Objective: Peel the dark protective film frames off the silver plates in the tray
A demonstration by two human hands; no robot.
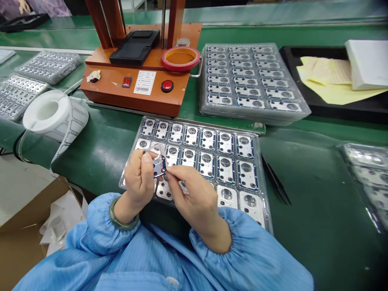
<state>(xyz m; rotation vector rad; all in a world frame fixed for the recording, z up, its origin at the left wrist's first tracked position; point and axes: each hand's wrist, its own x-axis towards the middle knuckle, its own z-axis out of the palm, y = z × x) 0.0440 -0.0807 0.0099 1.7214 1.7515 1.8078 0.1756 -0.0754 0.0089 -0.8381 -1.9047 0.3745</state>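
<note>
My left hand (139,182) is closed, thumb and fingers pinching a small silvery plate with a dark blue border (159,165). A thin, clear frame-shaped strip seems to stand out at its upper edge; I cannot tell whether it is stuck on. My right hand (194,194) pinches the plate's lower right corner between thumb and forefinger. Both hands are above a clear plastic tray (263,194) with rows of similar plates. Some plates in it have blue borders, while others in the nearer and left pockets look plain silver. My wrists and hands cover part of the tray.
Black tweezers (276,182) lie right of the tray. An orange press (133,87) with a roll of red tape (181,59) stands behind. Stacked trays (251,115) are at back right, a label roll (51,115) at left. A cardboard box (24,226) sits below.
</note>
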